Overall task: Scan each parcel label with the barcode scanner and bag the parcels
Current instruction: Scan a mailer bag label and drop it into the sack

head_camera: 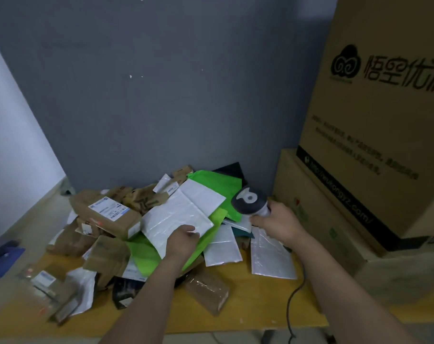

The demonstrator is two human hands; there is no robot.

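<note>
A: Left hand?
B: Lower centre of frame. The left hand [183,240] grips the near edge of a white parcel [171,217]. The parcel lies tilted on a green bag [219,192].
A: Right hand?
B: Right of centre. The right hand [278,222] grips the barcode scanner [248,198] by its handle, with the scanner head at the green bag's right edge. A black cable [294,299] runs down to the bottom edge.
A: Surroundings?
B: Brown and white parcels are heaped on a wooden table [235,309]. A brown box [109,214], label up, sits left of the white parcel. 2 cardboard cartons [384,95] are stacked at the right edge.
</note>
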